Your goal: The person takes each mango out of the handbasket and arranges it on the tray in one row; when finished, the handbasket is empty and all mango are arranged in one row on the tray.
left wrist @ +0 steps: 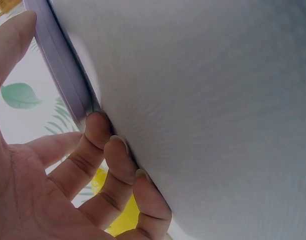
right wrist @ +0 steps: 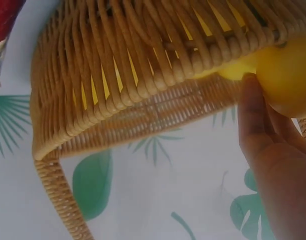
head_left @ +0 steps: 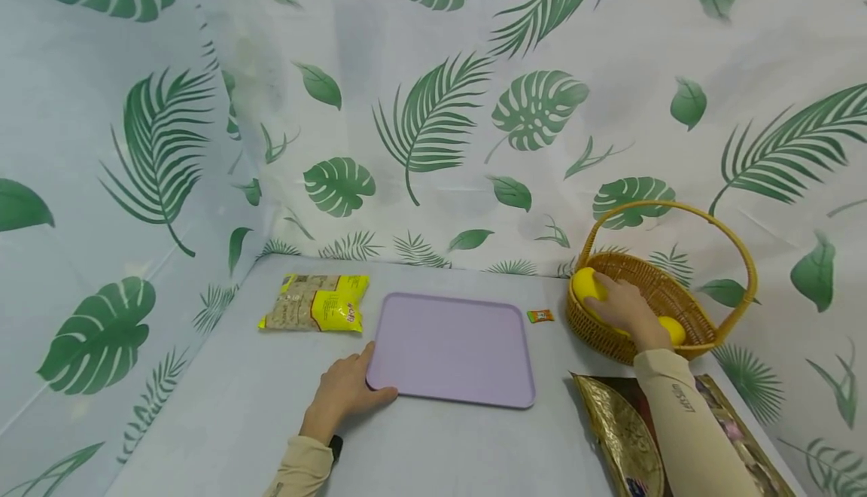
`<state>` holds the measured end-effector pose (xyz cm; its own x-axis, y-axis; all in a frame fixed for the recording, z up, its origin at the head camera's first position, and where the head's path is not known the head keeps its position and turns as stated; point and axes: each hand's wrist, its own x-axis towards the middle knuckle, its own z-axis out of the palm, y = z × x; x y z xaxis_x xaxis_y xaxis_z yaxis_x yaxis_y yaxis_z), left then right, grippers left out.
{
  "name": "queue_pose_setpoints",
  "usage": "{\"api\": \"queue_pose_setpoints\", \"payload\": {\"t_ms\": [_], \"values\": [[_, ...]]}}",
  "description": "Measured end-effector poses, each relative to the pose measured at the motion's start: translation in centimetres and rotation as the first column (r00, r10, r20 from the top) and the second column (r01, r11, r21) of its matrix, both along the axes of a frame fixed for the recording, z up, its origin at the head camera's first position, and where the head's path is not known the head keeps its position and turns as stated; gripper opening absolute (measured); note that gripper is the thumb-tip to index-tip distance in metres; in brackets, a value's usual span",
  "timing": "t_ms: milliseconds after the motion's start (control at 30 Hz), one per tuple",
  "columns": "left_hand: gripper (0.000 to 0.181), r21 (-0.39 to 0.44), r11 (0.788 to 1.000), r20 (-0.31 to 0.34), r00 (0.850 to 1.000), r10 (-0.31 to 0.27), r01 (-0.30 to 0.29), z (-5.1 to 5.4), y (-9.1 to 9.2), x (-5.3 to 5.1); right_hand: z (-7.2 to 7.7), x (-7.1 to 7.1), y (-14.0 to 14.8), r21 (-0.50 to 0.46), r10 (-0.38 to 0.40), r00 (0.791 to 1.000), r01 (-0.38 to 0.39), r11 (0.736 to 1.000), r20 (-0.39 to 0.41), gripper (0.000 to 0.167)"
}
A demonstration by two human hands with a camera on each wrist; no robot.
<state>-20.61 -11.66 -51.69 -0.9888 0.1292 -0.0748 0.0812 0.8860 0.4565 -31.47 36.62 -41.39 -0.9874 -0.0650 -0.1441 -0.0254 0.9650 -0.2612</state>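
My left hand [head_left: 347, 388] touches the near left corner of a light purple tray [head_left: 454, 350]. Its thumb lies along the tray's front rim; in the left wrist view the other fingers [left wrist: 120, 159] are loosely bent, low at the tray's edge by the tabletop. Over at the right, my right hand [head_left: 623, 307] reaches into a wicker basket [head_left: 592, 331] and grips a yellow lemon [head_left: 586, 285] at the left side of the rim. In the right wrist view this lemon [right wrist: 288, 75] sits against the fingers. Another lemon [head_left: 673, 330] lies inside the basket, beside the wrist.
A yellow bag of pale dry food [head_left: 318, 303] lies left of the tray. One small orange-wrapped sweet [head_left: 540, 316] is between tray and basket. A gold and brown package [head_left: 619, 437] lies under the right forearm. The basket's tall handle [head_left: 741, 256] arches above it. Leaf-patterned cloth walls enclose the table.
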Motion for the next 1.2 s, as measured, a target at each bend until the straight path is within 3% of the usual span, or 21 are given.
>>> {"api": "queue_pose_setpoints", "payload": {"t_ms": [633, 1200], "values": [[0.1, 0.003, 1.0, -0.002, 1.0, 0.006, -0.006, -0.2, 0.1, -0.1, -0.2, 1.3, 0.5, -0.093, -0.029, 0.994, 0.019, 0.995, -0.104, 0.074], [0.1, 0.005, 1.0, 0.001, 1.0, 0.013, -0.013, -0.1, 0.0, -0.1, -0.1, 1.5, -2.8, -0.166, 0.002, 0.97, -0.044, 0.985, -0.243, 0.061]]}}
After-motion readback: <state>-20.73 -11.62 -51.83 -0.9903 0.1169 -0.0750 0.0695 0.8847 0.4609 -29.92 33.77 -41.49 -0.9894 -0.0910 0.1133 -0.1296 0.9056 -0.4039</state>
